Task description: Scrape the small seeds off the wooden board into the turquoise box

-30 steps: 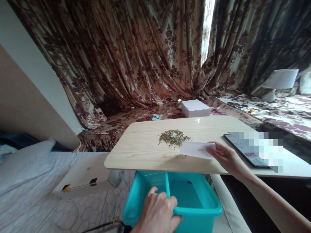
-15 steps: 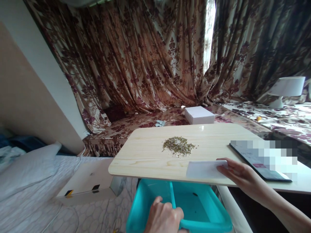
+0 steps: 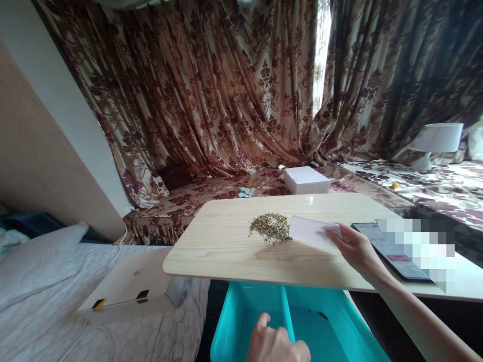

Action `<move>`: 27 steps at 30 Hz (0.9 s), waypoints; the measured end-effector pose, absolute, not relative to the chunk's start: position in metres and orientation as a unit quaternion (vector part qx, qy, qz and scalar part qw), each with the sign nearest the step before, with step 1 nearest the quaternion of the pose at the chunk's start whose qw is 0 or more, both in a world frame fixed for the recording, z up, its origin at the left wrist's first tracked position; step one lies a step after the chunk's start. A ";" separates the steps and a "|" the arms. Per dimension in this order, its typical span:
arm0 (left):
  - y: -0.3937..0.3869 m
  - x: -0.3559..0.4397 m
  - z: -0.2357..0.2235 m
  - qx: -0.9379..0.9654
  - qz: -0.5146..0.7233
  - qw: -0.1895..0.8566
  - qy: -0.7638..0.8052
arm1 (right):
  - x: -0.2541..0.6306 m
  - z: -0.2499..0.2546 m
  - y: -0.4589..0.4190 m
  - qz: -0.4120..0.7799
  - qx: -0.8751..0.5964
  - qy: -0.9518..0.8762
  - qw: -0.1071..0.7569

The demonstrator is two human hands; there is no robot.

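My right hand [image 3: 356, 244] pinches the end of a thin white rectangular card [image 3: 311, 229], held tilted over the wooden tabletop [image 3: 226, 261]. The card's left edge meets the right side of a heap of small green and pale grains [image 3: 269, 227]. Below the table's near edge stands a two-part teal plastic bin [image 3: 241, 301], with a small dark speck in its right compartment. My left hand [image 3: 277, 344] is at the bin's near side, fingers curled as if round its rim; the frame's lower edge cuts off part of the grip.
A tablet [image 3: 396, 251] lies at the table's right. Behind the table a white box [image 3: 306, 180] sits on a floral-covered ledge, and a white lamp [image 3: 439, 138] stands farther right. At left, a flat white box [image 3: 128, 279] rests on the bed.
My right hand has moved the card up and away from the table's near edge to the heap's right side. The bin and my left hand now appear farther right and lower.
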State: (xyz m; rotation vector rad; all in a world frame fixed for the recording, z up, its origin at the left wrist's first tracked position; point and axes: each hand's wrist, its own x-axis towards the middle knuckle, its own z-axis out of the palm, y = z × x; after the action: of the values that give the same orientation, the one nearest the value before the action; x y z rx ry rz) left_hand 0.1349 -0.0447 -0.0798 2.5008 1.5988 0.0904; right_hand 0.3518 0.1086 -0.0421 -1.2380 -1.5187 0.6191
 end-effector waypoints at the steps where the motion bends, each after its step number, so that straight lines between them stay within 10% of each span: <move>1: -0.044 0.136 -0.078 0.840 0.028 0.086 0.535 | 0.352 -0.042 0.109 0.256 -0.518 -0.632 0.516; 27: -0.045 0.148 -0.052 0.825 -0.062 0.139 0.544 | 0.357 -0.045 0.095 0.268 -0.497 -0.665 0.488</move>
State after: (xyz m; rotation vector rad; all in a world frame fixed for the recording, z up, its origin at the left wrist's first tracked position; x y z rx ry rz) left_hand 0.1482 -0.0446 -0.0520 2.3845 1.5730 -0.1787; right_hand 0.3566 0.0949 -0.0449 -1.2086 -1.6177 0.6520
